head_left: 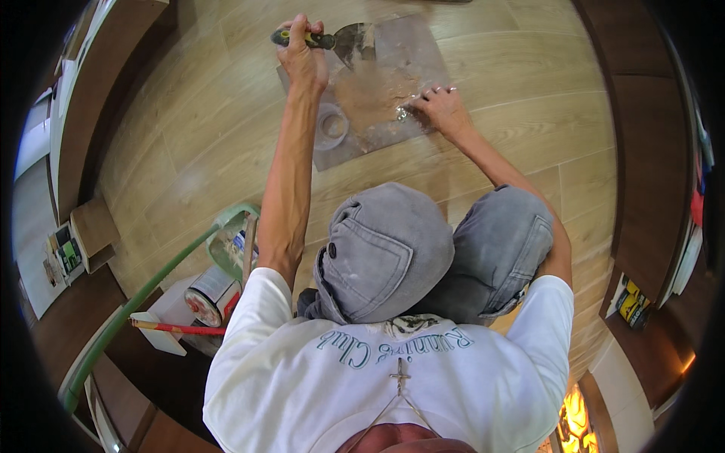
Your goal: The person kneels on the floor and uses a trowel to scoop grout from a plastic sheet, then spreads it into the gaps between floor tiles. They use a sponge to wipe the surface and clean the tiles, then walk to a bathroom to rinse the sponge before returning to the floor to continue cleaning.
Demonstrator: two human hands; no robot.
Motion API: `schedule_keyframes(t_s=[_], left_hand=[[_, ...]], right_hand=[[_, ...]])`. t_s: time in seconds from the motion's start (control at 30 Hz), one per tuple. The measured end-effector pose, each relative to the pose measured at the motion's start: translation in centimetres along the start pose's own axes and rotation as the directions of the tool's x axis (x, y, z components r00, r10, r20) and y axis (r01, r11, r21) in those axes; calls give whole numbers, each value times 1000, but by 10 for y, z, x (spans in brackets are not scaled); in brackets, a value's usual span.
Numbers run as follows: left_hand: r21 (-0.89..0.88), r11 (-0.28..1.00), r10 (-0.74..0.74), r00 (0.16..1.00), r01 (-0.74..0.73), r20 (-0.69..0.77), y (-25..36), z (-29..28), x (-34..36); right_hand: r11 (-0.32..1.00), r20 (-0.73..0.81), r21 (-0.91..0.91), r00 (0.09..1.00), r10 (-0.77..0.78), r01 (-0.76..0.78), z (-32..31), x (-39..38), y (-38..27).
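My left hand [303, 60] is closed round the dark and yellow handle of a putty knife [355, 47]. The knife's broad blade points right, over a flat grey sheet [411, 38] on the floor. Brownish powder or paste [375, 94] is spread across the middle of that sheet. At its right side, my right hand [447, 115] has its fingers bent downward around a small shiny, clear-looking item [402, 112], too small to name. A whitish translucent ring or round lid [331, 126] lies at the sheet's near left part, beside my left forearm.
Wood-look flooring [521, 113] surrounds the sheet. My bent knees [393, 253] are close in front. At lower left stand a paint can [211, 294], a green container [230, 234] and a red stick [177, 328]. Dark brown furniture [649, 151] borders the right; another cabinet [106, 90] borders the left.
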State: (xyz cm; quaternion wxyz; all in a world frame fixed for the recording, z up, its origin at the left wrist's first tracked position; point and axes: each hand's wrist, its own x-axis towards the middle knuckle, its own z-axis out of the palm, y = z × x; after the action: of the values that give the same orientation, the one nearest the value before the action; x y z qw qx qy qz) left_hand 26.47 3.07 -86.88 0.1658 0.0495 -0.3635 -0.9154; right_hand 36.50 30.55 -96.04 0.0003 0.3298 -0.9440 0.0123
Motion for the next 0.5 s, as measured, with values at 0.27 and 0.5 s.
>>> schedule_keyframes(t_s=[0.27, 0.5], left_hand=[[21, 996, -81, 996, 82, -44, 1, -16, -2], [204, 965, -171, 985, 164, 16, 2, -17, -9]], right_hand=[[997, -129, 82, 992, 1, 9, -7, 4, 8], [999, -30, -34, 999, -30, 29, 9, 3, 13]])
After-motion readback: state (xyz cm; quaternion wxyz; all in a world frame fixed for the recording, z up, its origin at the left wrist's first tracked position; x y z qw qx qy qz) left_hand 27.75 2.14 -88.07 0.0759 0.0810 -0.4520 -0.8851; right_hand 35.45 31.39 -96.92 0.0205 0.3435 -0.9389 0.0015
